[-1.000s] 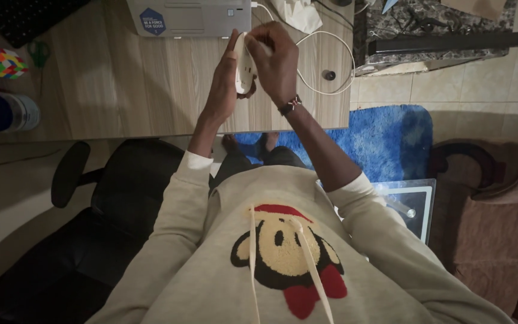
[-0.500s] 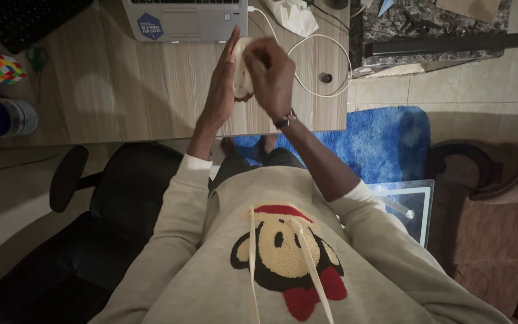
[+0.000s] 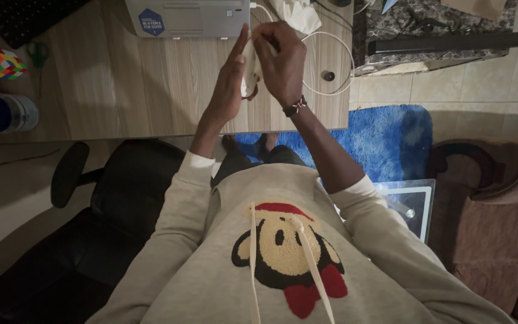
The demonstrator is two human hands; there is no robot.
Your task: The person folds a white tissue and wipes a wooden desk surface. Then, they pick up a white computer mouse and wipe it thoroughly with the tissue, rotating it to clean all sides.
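Observation:
Both of my hands are raised over the wooden desk [image 3: 121,90] and hold a small white oblong device [image 3: 249,66] between them. My left hand [image 3: 229,84] presses flat against its left side, fingers straight and pointing away from me. My right hand [image 3: 283,60] curls over its right side and top, hiding most of it. A dark beaded bracelet [image 3: 295,107] sits on my right wrist. Just beyond the hands, a silver laptop [image 3: 187,15] lies on the desk with a white cable [image 3: 331,60] looping off to the right.
A coloured puzzle cube [image 3: 1,63], green scissors [image 3: 37,53] and a blue-capped bottle [image 3: 1,112] lie at the desk's left end, with crumpled white paper [image 3: 298,15] behind my hands. Below are a black office chair [image 3: 109,210], blue rug [image 3: 385,141], glass side table [image 3: 412,204] and brown sofa [image 3: 499,228].
My right hand has shifted on the white device, fingers moving up and over its top. My left hand has stayed flat against it. Both hands wavered slightly above the desk.

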